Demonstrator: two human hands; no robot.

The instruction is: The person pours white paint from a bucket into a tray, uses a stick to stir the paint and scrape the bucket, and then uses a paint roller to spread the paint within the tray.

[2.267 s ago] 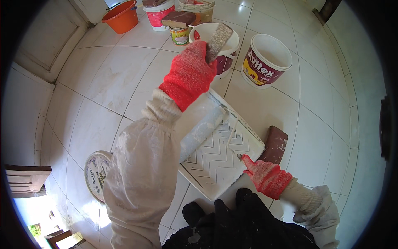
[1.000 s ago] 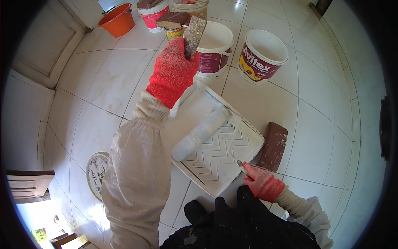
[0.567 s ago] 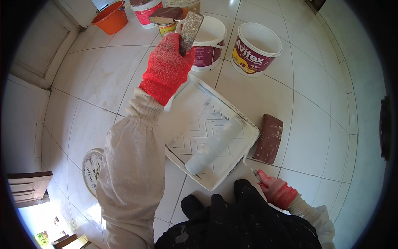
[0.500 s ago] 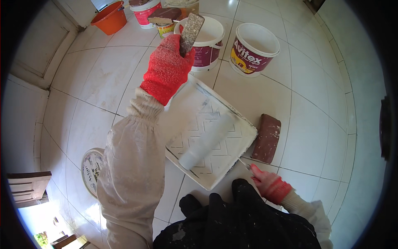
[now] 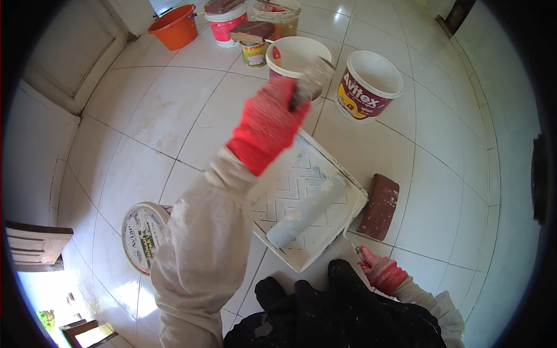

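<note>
roller (image 5: 307, 211): shifted since the earliest frame, from across the upper part of the tray (image 5: 328, 250) down the ramp to its near right edge; zigzag grooves now show on the far side of the sleeve. wire frame (image 5: 347, 229), bent over the rim, leading to the handle (image 5: 359, 251), which now lies outside the tray.

right hand (image 5: 383, 272): red glove, drawn back and apart from the tray; fingers closed narrowly around the handle.

left hand (image 5: 267, 124): red glove, raised at the tray's far corner, slightly nearer the wearer than at first; grip closed on a speckled flat tool (image 5: 314, 78), blurred, crossing the front of a white bucket (image 5: 299, 46).

brown block (image 5: 379, 207): one, paint-spotted, just beside the tray's right corner, unmoved.

second bucket (image 5: 369, 87): one, white with maroon and yellow label, upright beyond the tray, in its former place.

small tin (image 5: 254, 56): one, topped by another brown block (image 5: 253, 31).

orange basin (image 5: 174, 28): one, at the far left.

round lid (image 5: 139, 238): one, pale, flat on the tiles (image 5: 449, 180), partly behind the left sleeve (image 5: 206, 238).
</note>
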